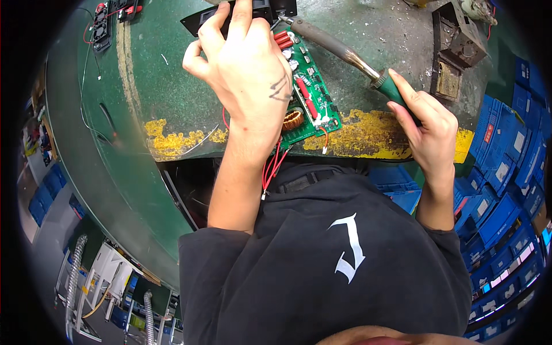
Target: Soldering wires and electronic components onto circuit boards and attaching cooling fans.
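My right hand (428, 123) is closed around the green handle of a soldering iron (330, 45), whose tip reaches left to the black panel's edge, just above the circuit board. My left hand (247, 72) is closed on a black panel (196, 24) at the top of the view; its fingertips are partly cut off there. Partly under that hand lies a green circuit board (318, 86) with red components, white blobs and a copper coil (292, 119). Red wires (270, 167) hang from the board over the bench's near edge.
Black fans (102, 29) with thin wires lie at the far left of the green bench. A worn metal box (454, 49) stands at the far right. Worn yellow paint (368, 135) marks the near edge. Blue crates (500, 144) are stacked to the right.
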Action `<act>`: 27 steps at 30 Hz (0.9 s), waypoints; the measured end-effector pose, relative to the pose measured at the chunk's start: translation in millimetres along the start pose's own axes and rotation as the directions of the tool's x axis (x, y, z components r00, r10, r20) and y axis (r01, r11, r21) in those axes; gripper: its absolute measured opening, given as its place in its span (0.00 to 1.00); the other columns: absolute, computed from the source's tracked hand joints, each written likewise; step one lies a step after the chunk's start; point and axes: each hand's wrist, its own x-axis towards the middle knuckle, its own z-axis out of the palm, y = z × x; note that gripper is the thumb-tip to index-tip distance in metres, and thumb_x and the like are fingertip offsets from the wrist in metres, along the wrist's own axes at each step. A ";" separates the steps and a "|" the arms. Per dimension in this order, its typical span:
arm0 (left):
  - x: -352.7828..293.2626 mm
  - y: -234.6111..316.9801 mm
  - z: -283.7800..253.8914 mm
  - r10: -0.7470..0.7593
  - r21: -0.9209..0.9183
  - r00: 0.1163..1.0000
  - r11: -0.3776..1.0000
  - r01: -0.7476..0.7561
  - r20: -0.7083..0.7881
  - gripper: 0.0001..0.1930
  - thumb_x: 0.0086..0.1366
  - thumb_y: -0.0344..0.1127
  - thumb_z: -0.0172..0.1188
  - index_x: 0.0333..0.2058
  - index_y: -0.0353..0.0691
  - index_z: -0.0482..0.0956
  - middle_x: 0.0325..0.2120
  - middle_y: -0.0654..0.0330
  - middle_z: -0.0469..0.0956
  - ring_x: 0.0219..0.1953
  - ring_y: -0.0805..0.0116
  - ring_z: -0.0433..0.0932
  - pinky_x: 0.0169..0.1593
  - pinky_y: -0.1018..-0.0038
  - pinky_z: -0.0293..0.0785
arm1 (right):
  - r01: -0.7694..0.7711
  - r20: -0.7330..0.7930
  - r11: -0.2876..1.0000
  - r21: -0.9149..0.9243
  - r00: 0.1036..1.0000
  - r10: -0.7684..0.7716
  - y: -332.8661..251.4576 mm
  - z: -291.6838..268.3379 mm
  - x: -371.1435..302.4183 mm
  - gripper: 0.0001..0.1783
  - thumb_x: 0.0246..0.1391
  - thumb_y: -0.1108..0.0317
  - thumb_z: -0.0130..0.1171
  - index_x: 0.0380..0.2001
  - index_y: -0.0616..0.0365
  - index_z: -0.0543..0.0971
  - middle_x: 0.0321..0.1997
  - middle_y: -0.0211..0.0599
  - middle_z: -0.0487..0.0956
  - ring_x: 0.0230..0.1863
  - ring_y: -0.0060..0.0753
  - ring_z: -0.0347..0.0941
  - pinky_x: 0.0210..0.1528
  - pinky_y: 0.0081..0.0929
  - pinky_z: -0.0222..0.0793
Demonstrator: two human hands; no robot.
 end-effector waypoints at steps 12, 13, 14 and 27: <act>0.4 -0.1 0.4 -0.011 -0.012 1.000 1.000 0.011 0.004 0.06 0.54 0.26 0.62 0.28 0.37 0.73 0.59 0.49 0.78 0.54 0.52 0.74 0.58 0.57 0.61 | -0.019 0.006 1.000 -0.018 1.000 0.019 2.9 1.7 -0.5 0.28 0.50 0.75 0.72 0.57 0.56 0.82 0.24 0.38 0.71 0.24 0.32 0.67 0.32 0.26 0.68; 0.2 0.0 0.4 -0.015 -0.018 1.000 1.000 0.015 0.004 0.06 0.54 0.26 0.62 0.28 0.37 0.73 0.59 0.49 0.78 0.54 0.52 0.74 0.58 0.57 0.61 | -0.014 0.003 1.000 -0.009 1.000 0.014 2.8 1.7 -0.6 0.28 0.50 0.75 0.72 0.57 0.56 0.82 0.24 0.38 0.71 0.24 0.32 0.67 0.32 0.26 0.68; 0.3 0.1 0.7 -0.019 -0.024 1.000 1.000 0.019 0.004 0.06 0.54 0.26 0.62 0.28 0.37 0.73 0.59 0.49 0.78 0.54 0.52 0.74 0.58 0.57 0.61 | -0.014 0.004 1.000 -0.009 1.000 0.014 2.7 1.2 -0.9 0.28 0.50 0.75 0.72 0.57 0.56 0.82 0.24 0.38 0.71 0.24 0.32 0.67 0.32 0.26 0.68; -1.4 0.0 4.4 -0.049 -0.059 0.999 0.997 0.048 -0.008 0.06 0.52 0.27 0.63 0.26 0.36 0.73 0.59 0.49 0.78 0.56 0.50 0.73 0.59 0.56 0.60 | -0.014 0.014 1.000 0.004 1.000 0.014 1.2 1.5 0.4 0.27 0.50 0.75 0.72 0.56 0.58 0.83 0.25 0.39 0.72 0.24 0.32 0.68 0.32 0.26 0.69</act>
